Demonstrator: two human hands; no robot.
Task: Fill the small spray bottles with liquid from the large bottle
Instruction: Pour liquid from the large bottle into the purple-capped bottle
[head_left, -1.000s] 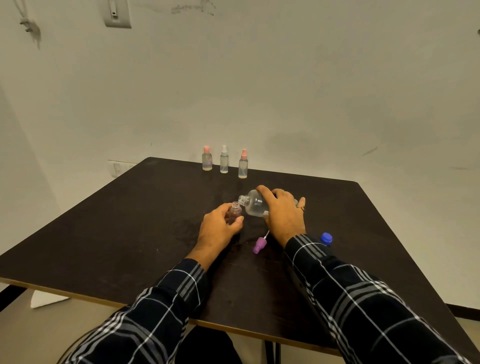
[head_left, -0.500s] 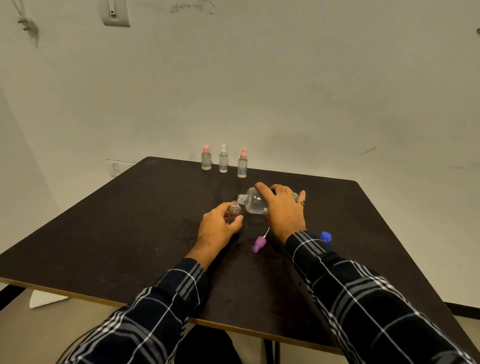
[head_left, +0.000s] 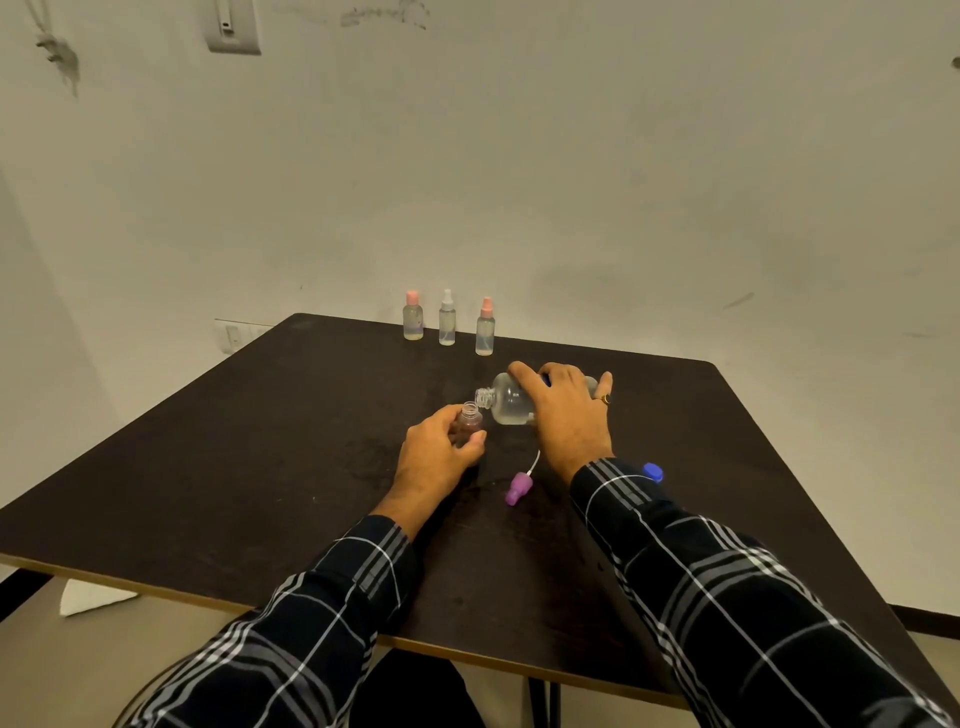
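Gripped the uncapped small spray bottle (head_left: 470, 423) upright on the table (head_left: 260, 467) with the left hand (head_left: 439, 457), fingers curled round it. Clasped the large bottle (head_left: 506, 402) from above with the right hand (head_left: 563, 415), tipped sideways at 2 o'clock, mouth just beside the small neck. Had the purple sprayer top (head_left: 518, 488) lying at 5 o'clock, the blue cap (head_left: 653, 473) at 4 o'clock, 3 capped bottles (head_left: 447, 325) at 12 o'clock.

No legible text, number or brand in view. Large bottle (head_left: 506, 405): blue patch showing between fingers of right hand (head_left: 563, 415), unreadable. Leftmost small spray bottle (head_left: 413, 325): faint purplish mark low on body, too small to read. Open small bottle (head_left: 470, 422) in left hand (head_left: 436, 457): nothing readable.
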